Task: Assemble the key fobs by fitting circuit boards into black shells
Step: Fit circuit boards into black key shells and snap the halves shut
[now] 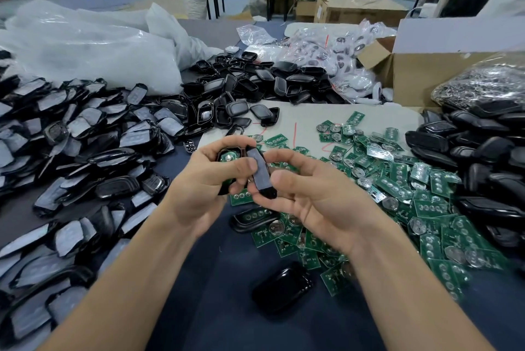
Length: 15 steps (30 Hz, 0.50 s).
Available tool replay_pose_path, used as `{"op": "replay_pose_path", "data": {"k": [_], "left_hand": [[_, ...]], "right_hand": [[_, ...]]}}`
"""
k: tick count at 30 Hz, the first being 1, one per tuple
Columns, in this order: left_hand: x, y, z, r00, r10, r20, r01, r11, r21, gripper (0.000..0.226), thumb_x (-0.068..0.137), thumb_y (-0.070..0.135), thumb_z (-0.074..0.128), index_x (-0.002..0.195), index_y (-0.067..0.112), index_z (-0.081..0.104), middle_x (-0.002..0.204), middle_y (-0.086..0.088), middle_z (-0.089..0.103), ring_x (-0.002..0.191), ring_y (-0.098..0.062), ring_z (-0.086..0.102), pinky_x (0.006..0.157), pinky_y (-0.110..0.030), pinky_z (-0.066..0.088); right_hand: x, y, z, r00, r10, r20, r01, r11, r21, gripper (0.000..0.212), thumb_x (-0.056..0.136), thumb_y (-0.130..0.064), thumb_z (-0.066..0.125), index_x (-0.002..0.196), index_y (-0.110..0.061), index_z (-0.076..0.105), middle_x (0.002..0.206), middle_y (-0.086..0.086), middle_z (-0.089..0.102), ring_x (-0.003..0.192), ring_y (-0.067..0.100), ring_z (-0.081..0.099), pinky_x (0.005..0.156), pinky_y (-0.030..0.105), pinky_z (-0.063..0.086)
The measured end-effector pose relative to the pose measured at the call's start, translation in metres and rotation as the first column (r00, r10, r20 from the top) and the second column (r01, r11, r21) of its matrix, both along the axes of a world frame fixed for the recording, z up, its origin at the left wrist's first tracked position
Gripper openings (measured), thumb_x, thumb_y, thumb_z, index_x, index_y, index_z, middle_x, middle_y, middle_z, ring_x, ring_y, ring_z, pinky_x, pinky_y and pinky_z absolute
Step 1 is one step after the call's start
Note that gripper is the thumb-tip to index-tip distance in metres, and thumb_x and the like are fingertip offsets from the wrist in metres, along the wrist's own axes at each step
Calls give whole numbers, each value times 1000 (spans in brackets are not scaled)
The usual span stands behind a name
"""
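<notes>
Pinching black shell [260, 173] in right hand [309, 197]

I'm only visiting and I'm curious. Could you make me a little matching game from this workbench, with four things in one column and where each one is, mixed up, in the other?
Things
1. shell with a green board inside
2. grey-lined cover
3. glossy black fob
4. cardboard box

Places
A. back right of the table, flap open
B. held in the left hand
C. lying on the dark cloth, nearest the person
D. pinched in the right hand

Pairs: 1-B, 2-D, 3-C, 4-A
</notes>
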<state>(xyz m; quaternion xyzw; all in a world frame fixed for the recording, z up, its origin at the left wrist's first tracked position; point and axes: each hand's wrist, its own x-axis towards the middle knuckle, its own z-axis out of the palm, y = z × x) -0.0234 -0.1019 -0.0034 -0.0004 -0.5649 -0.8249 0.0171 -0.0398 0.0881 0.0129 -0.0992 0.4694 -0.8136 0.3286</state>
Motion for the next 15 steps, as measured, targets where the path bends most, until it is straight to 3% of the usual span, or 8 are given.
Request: {"op": "replay_pose_path", "data": {"k": [3, 5, 7, 10, 13, 15], "left_hand": [[0, 3, -1, 996, 83, -26, -86, 985, -150, 26, 72, 7, 78, 92, 24, 83, 76, 1, 69, 52, -10, 52, 46, -18, 40], [1, 6, -1, 987, 160, -14, -159, 967, -200, 36, 72, 12, 81, 107, 23, 81, 80, 1, 69, 57, -14, 51, 48, -19, 42], [0, 8, -1, 977, 211, 44, -202, 968, -148, 45, 76, 19, 83, 120, 20, 75, 82, 1, 72, 61, -12, 51, 51, -20, 44], [-1, 11, 2, 953, 247, 176, -252, 968, 6, 25, 95, 26, 69, 115, 13, 76, 98, -8, 75, 65, -13, 56, 56, -23, 49], [-1, 13, 1, 956, 244, 164, -261, 961, 88, 39, 103, 10, 38, 115, 4, 75, 100, -13, 74, 73, -17, 62, 67, -28, 56], [0, 16, 1, 949, 271, 162, -288, 954, 87, 44, 96, 0, 34, 107, 3, 77, 96, -13, 76, 77, -19, 67, 72, -30, 61]], "right_hand": [[-1, 0, -1, 1000, -22, 5, 22, 999, 24, 35, 75, -2, 76, 109, -9, 71, 109, 23, 75, 101, 35, 74, 86, 41, 63], [-2, -1, -2, 999, -40, 35, 40, 999, 12, 40, 76, -3, 75, 115, -7, 69, 113, 23, 75, 102, 33, 75, 86, 41, 63], [-2, -1, -3, 994, -59, 87, 61, 998, -21, 47, 76, -1, 74, 123, -3, 65, 113, 24, 75, 103, 34, 75, 87, 41, 63], [-3, -3, -4, 981, -113, 156, 121, 992, -40, 53, 75, 2, 74, 128, -1, 64, 120, 28, 72, 112, 37, 72, 88, 42, 63], [-1, -9, -5, 975, -166, 151, 171, 985, -20, 42, 81, 5, 73, 122, -3, 69, 126, 27, 69, 115, 32, 71, 90, 45, 62], [2, -15, -7, 975, -190, 119, 193, 981, -9, 33, 88, 8, 68, 119, -4, 71, 123, 21, 73, 106, 26, 74, 90, 43, 62]]}}
